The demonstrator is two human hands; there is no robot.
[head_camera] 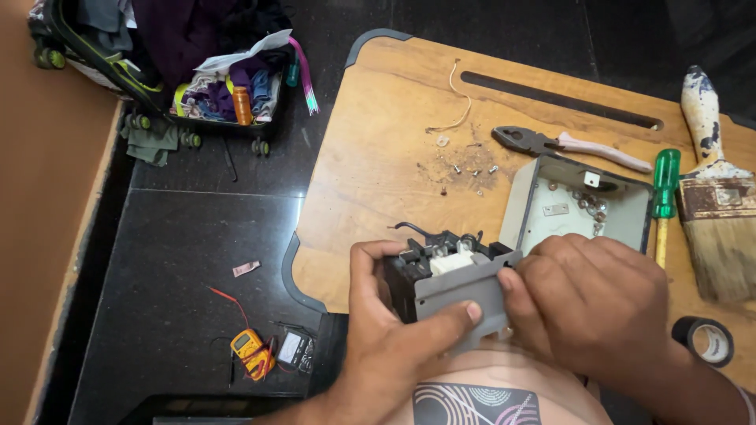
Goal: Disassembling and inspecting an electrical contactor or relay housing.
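Both hands clamped the black electrical unit [441,275] at the desk's [378,157] near edge: left hand [394,330] underneath, right hand [587,303] pinching its grey plate [461,303]. One slip, and it could have dropped to the floor [189,260], loose screws [472,169] scattering.

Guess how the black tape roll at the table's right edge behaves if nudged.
The black tape roll lies flat on its side, so it would probably slide rather than roll. It looks small and hollow, likely light. It sits close to the wooden table edge, so a push could drop it.
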